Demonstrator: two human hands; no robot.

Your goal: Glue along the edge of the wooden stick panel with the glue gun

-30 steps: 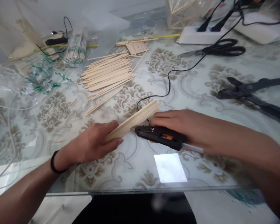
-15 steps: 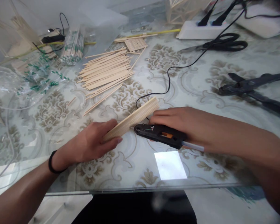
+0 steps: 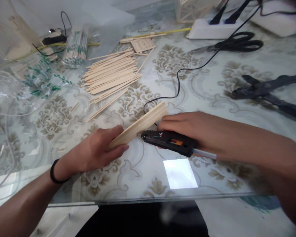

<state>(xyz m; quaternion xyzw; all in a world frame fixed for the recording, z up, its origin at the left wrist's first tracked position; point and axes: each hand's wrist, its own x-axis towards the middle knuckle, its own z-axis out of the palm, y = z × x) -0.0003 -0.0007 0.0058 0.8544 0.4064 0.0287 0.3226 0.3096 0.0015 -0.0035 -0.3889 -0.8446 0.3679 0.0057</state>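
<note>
My left hand (image 3: 98,149) grips the near end of a flat panel of glued wooden sticks (image 3: 140,124), which stands on its long edge and slants away to the right. My right hand (image 3: 187,128) is closed round a black glue gun (image 3: 169,141) that lies low over the glass table (image 3: 143,177); its nozzle points left, close to the panel's lower edge. A glue stick pokes out of the gun's rear. The gun's black cord (image 3: 180,79) runs back across the table.
A loose pile of wooden sticks (image 3: 111,75) lies behind the panel, with a small stick panel (image 3: 143,44) beyond. Plastic bags of sticks (image 3: 39,75) crowd the left. Black scissors (image 3: 233,44), a white power strip (image 3: 212,31) and dark shears (image 3: 268,92) lie at right.
</note>
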